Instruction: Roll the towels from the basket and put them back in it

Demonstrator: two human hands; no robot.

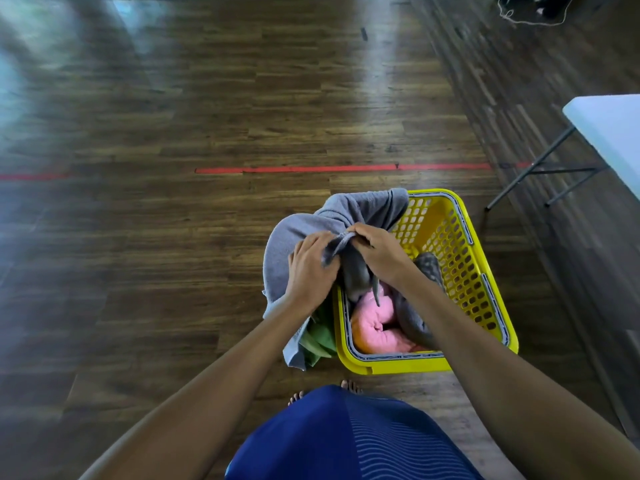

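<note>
Above the left rim of the yellow basket (398, 367): grey towel (311, 230), bunched and hanging half outside the wall, lower end draped down toward the floor (173, 271). Held by both hands close together: left hand (311, 268) clenched on a gathered fold, right hand (377, 251) pinching a twisted edge just beside it.

Step in hand, by judgement: lifting out the grey towel, not yet rolled. Early to middle of the task.

For the next move: find two corners, shake the cloth open, lay flat on the floor or on the white surface (613, 133) at right, then fold lengthwise and roll tight. Keep the trailing end clear of the rim to avoid snagging on the perforated wall.

Contents of the basket: pink towel (377, 323), already in a roll, at the near left corner; dark grey cloth (415, 317) beside it, running toward the far wall, possibly one towel or two, rolled or loose not clear under the right forearm. Outside the basket, against its left wall and partly under the grey towel: green towel (320, 337), crumpled on the floor
</note>
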